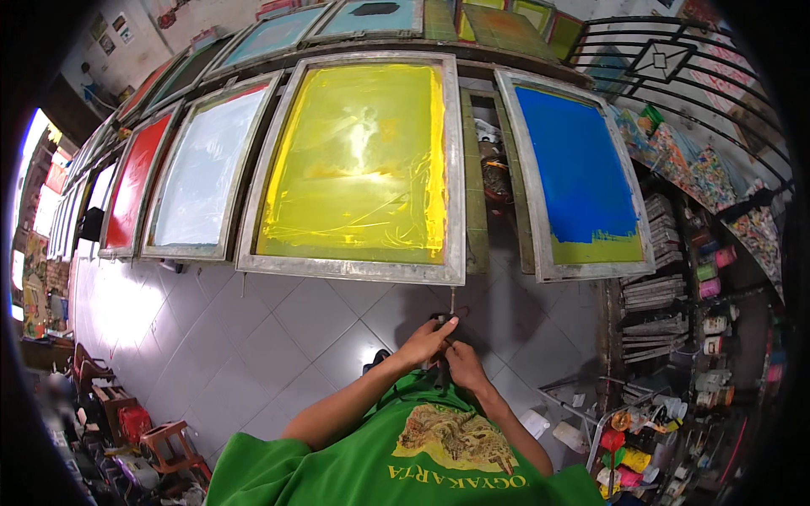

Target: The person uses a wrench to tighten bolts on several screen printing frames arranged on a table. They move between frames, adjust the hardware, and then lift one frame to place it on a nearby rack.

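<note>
My left hand (424, 342) and my right hand (464, 366) are close together in front of my body, below the near edge of the large screen printing frame (352, 269). Both have their fingers curled in. A small dark thing (440, 320) shows at the left fingertips; its kind I cannot make out. Just above the left thumb, a thin pale strip or cord (453, 298) hangs down from the frame's lower right corner. What the right fingers hold is hidden. The mesh (354, 152) of the frame is coated yellow.
To the right lies a frame with blue ink (577, 160); to the left are a white one (202, 169) and a red one (138, 181). More frames line the far row. A rack of stacked frames (654, 312) and ink pots (713, 346) stand right. Stools (173, 447) sit lower left.
</note>
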Demonstrator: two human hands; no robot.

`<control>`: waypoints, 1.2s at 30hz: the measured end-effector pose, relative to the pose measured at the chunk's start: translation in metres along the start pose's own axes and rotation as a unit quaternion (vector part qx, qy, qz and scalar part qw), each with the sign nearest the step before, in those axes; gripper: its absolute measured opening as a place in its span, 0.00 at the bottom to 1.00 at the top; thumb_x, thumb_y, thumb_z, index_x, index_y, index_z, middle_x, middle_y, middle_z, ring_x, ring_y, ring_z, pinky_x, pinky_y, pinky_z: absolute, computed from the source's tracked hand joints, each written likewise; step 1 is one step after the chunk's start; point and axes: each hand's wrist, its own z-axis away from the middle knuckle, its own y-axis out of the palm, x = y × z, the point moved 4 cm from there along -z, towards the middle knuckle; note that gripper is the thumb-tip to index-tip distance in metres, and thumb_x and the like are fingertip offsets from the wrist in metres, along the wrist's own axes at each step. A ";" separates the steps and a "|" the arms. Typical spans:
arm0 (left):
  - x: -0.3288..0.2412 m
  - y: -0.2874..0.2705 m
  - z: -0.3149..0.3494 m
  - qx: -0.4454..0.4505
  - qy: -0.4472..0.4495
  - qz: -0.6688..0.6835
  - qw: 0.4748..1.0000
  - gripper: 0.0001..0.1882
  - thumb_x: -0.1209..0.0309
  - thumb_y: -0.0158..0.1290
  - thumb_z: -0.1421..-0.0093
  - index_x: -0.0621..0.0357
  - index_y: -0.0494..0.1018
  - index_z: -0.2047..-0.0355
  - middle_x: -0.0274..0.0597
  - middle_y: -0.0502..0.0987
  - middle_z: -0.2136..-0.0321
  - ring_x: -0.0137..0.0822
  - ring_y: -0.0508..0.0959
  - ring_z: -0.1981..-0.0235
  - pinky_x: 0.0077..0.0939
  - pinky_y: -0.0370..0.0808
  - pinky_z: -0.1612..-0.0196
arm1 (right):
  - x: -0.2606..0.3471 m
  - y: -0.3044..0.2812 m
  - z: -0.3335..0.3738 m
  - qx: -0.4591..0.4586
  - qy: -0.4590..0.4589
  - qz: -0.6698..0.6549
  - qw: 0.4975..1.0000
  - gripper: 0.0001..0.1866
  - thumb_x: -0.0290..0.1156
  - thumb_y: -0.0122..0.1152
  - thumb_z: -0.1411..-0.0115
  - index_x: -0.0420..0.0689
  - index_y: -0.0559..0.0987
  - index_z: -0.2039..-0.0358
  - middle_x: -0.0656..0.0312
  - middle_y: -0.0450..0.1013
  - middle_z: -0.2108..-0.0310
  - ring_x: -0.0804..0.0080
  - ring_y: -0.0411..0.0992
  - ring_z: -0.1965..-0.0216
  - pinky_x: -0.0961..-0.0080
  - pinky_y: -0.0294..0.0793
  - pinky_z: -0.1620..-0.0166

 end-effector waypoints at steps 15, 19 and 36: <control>0.012 -0.001 0.001 -0.032 0.131 -0.023 0.991 0.16 0.61 0.56 0.28 0.64 0.81 0.60 0.28 0.76 0.77 0.20 0.71 0.78 0.19 0.69 0.74 | 0.017 0.023 0.009 -0.122 -0.013 -0.207 0.971 0.22 0.39 0.42 0.22 0.38 0.77 0.66 0.64 0.71 0.75 0.78 0.69 0.75 0.75 0.69 0.69; 0.014 0.003 -0.003 -0.015 0.142 0.013 0.990 0.16 0.61 0.56 0.28 0.64 0.81 0.59 0.30 0.77 0.78 0.22 0.73 0.81 0.21 0.72 0.78 | 0.021 0.021 0.011 -0.086 -0.015 -0.256 0.963 0.20 0.40 0.40 0.21 0.41 0.75 0.66 0.67 0.68 0.75 0.77 0.67 0.76 0.74 0.69 0.69; 0.020 -0.002 -0.007 -0.057 0.173 0.072 0.981 0.17 0.63 0.56 0.29 0.68 0.78 0.52 0.36 0.78 0.77 0.29 0.81 0.81 0.23 0.76 0.80 | 0.013 0.017 -0.008 0.067 -0.009 -0.494 0.867 0.17 0.45 0.46 0.23 0.44 0.75 0.57 0.71 0.66 0.78 0.75 0.71 0.75 0.65 0.75 0.69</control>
